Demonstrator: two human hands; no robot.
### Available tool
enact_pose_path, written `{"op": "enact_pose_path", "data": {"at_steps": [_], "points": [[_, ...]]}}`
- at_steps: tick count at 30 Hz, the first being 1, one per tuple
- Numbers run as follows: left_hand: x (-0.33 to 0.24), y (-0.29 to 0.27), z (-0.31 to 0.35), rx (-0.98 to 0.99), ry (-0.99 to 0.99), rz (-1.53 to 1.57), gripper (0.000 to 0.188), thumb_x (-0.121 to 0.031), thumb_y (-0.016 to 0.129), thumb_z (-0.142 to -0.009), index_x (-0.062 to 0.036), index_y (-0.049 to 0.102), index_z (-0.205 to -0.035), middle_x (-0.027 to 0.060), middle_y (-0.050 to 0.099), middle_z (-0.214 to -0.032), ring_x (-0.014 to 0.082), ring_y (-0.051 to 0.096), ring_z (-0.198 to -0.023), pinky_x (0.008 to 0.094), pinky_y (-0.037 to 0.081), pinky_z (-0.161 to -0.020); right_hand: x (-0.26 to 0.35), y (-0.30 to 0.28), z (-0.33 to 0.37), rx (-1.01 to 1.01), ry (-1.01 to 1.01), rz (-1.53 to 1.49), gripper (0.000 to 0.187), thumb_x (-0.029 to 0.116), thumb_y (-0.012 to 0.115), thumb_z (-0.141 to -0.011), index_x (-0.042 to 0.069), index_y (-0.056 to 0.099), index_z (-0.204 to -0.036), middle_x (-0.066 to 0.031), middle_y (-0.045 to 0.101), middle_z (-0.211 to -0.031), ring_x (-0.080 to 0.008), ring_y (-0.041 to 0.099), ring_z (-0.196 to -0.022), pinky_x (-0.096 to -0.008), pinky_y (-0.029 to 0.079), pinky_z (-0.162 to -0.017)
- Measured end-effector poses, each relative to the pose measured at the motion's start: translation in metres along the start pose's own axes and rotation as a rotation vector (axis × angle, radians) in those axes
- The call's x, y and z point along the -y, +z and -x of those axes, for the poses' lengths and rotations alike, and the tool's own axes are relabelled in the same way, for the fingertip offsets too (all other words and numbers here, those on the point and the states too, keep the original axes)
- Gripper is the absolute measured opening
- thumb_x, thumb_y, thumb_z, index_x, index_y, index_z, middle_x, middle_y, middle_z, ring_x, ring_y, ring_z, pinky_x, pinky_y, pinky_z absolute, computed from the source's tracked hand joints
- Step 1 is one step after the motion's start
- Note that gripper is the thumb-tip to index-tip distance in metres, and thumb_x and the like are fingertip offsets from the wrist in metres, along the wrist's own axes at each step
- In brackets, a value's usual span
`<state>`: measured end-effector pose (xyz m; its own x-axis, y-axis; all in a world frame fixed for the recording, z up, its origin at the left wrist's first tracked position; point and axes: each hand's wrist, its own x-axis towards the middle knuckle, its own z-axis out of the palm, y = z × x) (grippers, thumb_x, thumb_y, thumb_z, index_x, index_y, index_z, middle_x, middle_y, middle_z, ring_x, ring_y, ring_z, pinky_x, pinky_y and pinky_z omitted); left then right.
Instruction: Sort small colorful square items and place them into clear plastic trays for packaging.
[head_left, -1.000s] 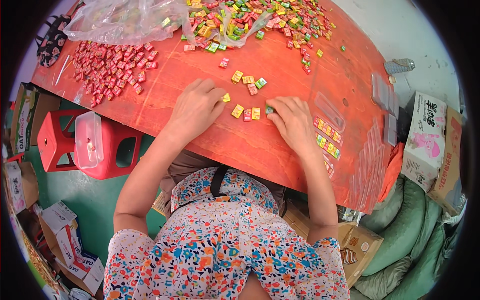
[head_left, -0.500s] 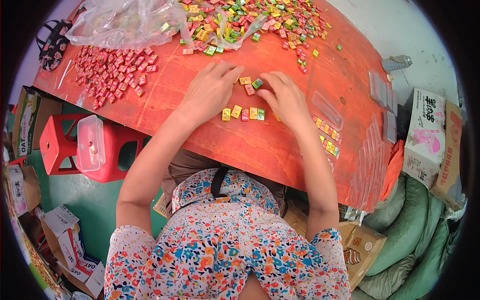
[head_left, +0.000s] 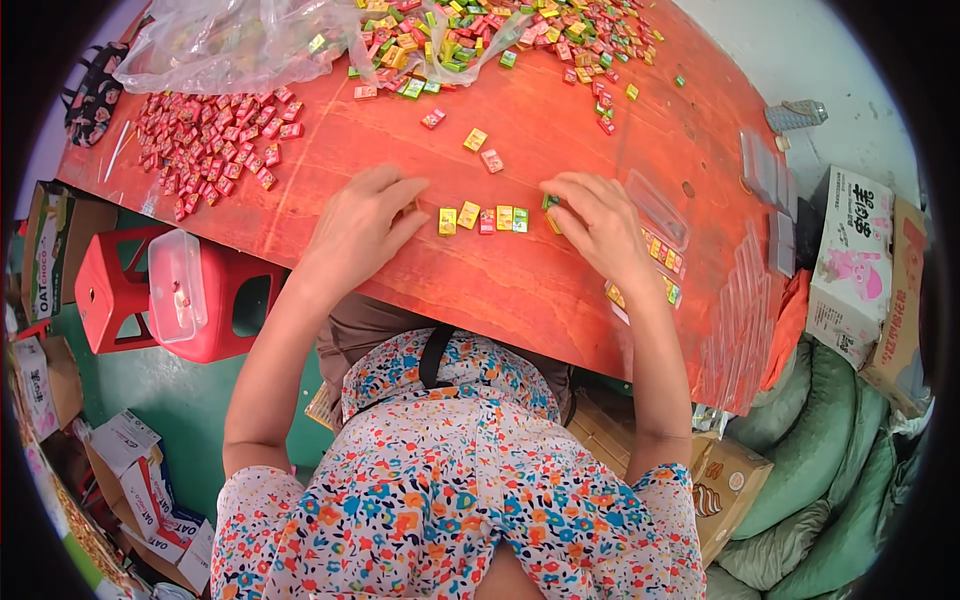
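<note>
Several tiny candy-sized boxes stand in a short row on the red table point(head_left: 400, 300): a yellow box point(head_left: 447, 221), a red box point(head_left: 487, 221) and a green box point(head_left: 520, 219) among them. At the row's left end my left hand point(head_left: 365, 225) has its fingertips pinched around something mostly hidden. At the right end my right hand point(head_left: 600, 225) pinches a small green box point(head_left: 549, 201), with a yellow box point(head_left: 553, 226) partly under its fingers. Beyond the row lie a loose yellow box point(head_left: 475, 140), a pinkish-red box point(head_left: 491, 161) and a red box point(head_left: 433, 119).
A heap of red boxes point(head_left: 210, 145) lies at left; a mixed heap point(head_left: 590, 35) spreads at the back beside a clear plastic bag point(head_left: 230, 45). Filled clear trays point(head_left: 665, 255), a clear container point(head_left: 655, 210) and stacked clear plastic pieces point(head_left: 740, 335) are at right. Red stools point(head_left: 225, 300) stand lower left.
Both hands have drawn back toward me, the left one also leftward, to either end of the row. The green box moved from the loose group into my right hand's fingers.
</note>
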<state>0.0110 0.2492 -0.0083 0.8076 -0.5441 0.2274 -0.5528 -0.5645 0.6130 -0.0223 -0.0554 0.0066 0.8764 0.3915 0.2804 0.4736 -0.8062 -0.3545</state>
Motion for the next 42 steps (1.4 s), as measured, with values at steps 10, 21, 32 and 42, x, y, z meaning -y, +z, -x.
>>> {"op": "enact_pose_path", "data": {"at_steps": [10,21,32,42], "points": [[-0.011,0.014,0.009,0.031,-0.03,0.088,0.042,-0.012,0.076,-0.08,-0.0009,0.063,-0.119,0.0152,0.062,-0.102,0.0328,0.064,-0.089,0.0395,0.053,-0.077,-0.003,-0.015,0.01,0.127,0.036,-0.051,0.033,0.009,0.069,-0.085,0.006,0.065,-0.117,-0.0108,0.063,-0.121,-0.0312,0.06,-0.11,-0.0433,0.046,-0.097],[-0.011,0.022,-0.012,0.156,0.028,0.053,0.044,-0.018,0.076,-0.079,-0.0045,0.064,-0.118,0.0136,0.058,-0.103,0.0336,0.063,-0.094,0.0433,0.053,-0.08,0.016,0.012,0.009,0.144,0.229,-0.253,0.033,0.015,0.074,-0.082,0.004,0.066,-0.113,-0.011,0.062,-0.11,-0.0325,0.065,-0.091,-0.0403,0.054,-0.079],[-0.037,0.042,-0.023,0.044,0.029,-0.113,0.029,-0.023,0.077,-0.079,-0.0062,0.07,-0.102,0.0102,0.058,-0.089,0.0298,0.063,-0.083,0.0421,0.052,-0.069,0.019,0.029,0.012,0.017,0.106,-0.07,0.031,0.025,0.074,-0.081,0.011,0.069,-0.108,-0.006,0.062,-0.105,-0.0278,0.063,-0.098,-0.0402,0.052,-0.082],[-0.089,0.106,-0.13,0.008,0.367,-0.06,0.024,-0.029,0.075,-0.081,-0.0097,0.071,-0.095,0.0086,0.058,-0.087,0.0276,0.064,-0.081,0.0419,0.052,-0.067,-0.041,-0.047,0.061,-0.169,0.348,0.115,0.028,0.025,0.074,-0.082,0.011,0.071,-0.106,-0.0058,0.065,-0.102,-0.0262,0.064,-0.095,-0.0381,0.052,-0.078]]}}
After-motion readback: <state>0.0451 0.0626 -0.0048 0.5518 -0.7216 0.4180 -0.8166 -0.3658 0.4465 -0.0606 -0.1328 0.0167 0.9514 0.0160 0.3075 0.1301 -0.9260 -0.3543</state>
